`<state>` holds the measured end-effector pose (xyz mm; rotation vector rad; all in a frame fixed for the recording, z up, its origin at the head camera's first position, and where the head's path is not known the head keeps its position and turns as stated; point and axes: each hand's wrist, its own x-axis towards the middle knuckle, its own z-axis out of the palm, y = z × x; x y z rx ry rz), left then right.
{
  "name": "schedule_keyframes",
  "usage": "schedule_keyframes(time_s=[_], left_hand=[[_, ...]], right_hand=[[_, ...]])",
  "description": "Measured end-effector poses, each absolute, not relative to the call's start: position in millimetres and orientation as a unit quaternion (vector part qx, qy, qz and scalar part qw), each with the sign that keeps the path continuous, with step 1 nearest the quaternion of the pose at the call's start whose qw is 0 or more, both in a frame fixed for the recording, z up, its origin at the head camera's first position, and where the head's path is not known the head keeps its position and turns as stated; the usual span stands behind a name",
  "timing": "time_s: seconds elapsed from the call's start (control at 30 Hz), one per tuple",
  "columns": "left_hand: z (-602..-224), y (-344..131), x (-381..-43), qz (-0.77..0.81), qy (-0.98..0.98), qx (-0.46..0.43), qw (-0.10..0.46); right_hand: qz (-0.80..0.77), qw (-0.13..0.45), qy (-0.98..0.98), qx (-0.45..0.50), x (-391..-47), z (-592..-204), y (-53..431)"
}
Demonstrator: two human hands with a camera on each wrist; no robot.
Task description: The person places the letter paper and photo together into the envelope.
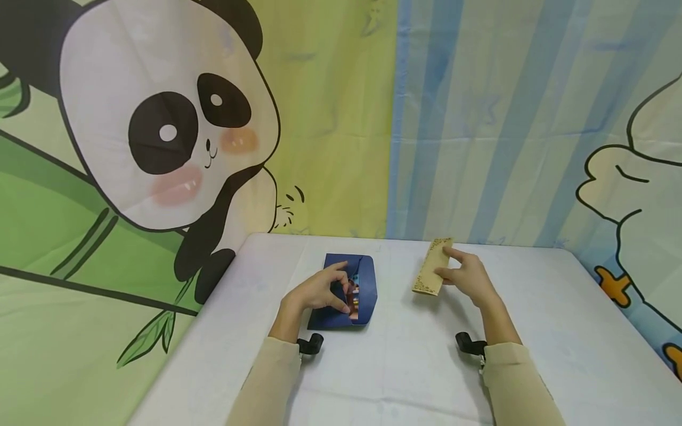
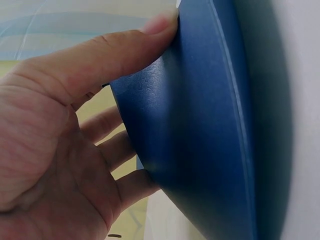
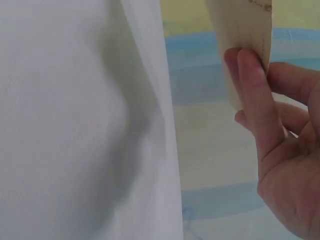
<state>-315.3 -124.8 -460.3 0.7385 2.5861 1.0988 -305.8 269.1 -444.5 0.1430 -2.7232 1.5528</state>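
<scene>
A dark blue envelope (image 1: 367,290) lies on the left-middle of the table, with a brightly coloured picture card (image 1: 354,296) showing in its opening. My left hand (image 1: 318,288) holds the envelope's front panel beside that card. In the left wrist view the thumb lies on one face of the blue paper (image 2: 200,115), with the other fingers behind it. Over the table to the right, my right hand (image 1: 469,275) pinches a tan folded paper (image 1: 433,269) with a brown patterned border. Its thumb and fingers grip the paper's right edge, and the strip tilts up toward the back.
A white cloth covers the table (image 1: 394,367). Behind it hangs a printed curtain (image 1: 330,118) with a large panda. Each wrist wears a black camera mount, one on the left (image 1: 311,344) and one on the right (image 1: 470,344).
</scene>
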Motion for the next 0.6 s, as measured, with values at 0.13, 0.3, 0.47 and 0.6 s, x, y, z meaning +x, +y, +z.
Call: schedule_keyframes(time_s=[0.13,0.3,0.47,0.6], left_hand=[[-460.6,-125.0,-315.4,0.371,0.886,0.251,0.118],[-461.1,-124.6,-315.5,0.367,0.889,0.248,0.117],[-461.4,-124.3,-315.9,0.366,0.89,0.247,0.115],[-462.3,-124.3,-316.6,0.373,0.886,0.249,0.116]], right_hand=[[0.548,-0.017,-0.833,0.079,-304.6,-442.8,255.4],[0.56,-0.041,-0.822,0.095,-305.3,-445.7,234.6],[0.57,-0.046,-0.813,0.11,-306.3,-449.0,215.1],[0.57,-0.053,-0.811,0.118,-305.4,-449.4,202.3]])
